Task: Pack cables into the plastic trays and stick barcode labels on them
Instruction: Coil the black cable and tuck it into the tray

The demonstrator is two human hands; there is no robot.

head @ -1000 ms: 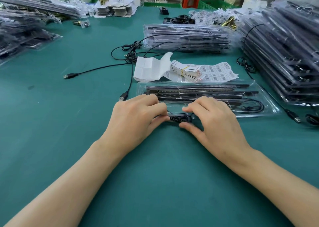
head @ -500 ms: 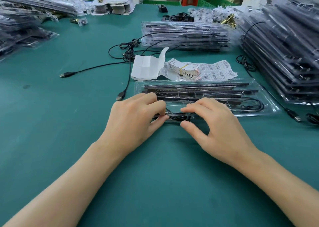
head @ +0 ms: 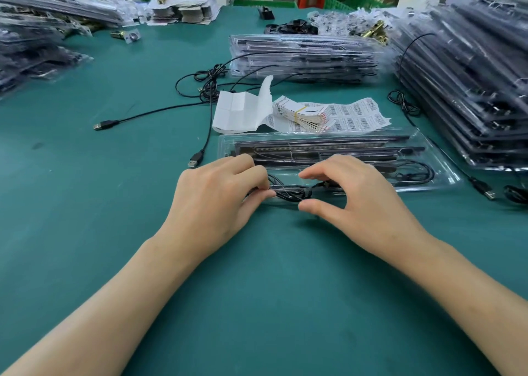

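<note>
Two hands at centre frame, both on one coiled cable [head: 288, 194] at the near edge of a clear plastic tray [head: 445, 175] lying on the green desk [head: 257, 290].

Left hand [head: 217, 195]: fingers curled, thumb and forefinger pinched on the left end of the coil. Right hand [head: 360, 201]: grip half open, thumb below and forefinger above the coil's right end; whether the thumb touches the cable cannot be told.

Tray contents: long dark strips in the far slots; a second looped cable at the right end. The coil in hand sits at the near slot, partly over the rim by the look of it.

Barcode labels [head: 357, 115]: sheets and a banded bundle, just behind the tray, none yet on it as far as shows.

Loose cables [head: 205, 87]: tangled, upper centre, with plugs trailing toward the left of the frame.

Stacks of filled trays [head: 303, 58]: upper centre, right edge and upper left.

Risks, as judged:
- The coil may spring open once the pinch eases, since nothing binds it, leaving loops above the rim.
- Pressing on one edge may tip or slide the light tray and shift the strips.
- A loop caught under the rim would keep the tray from stacking flat.
</note>
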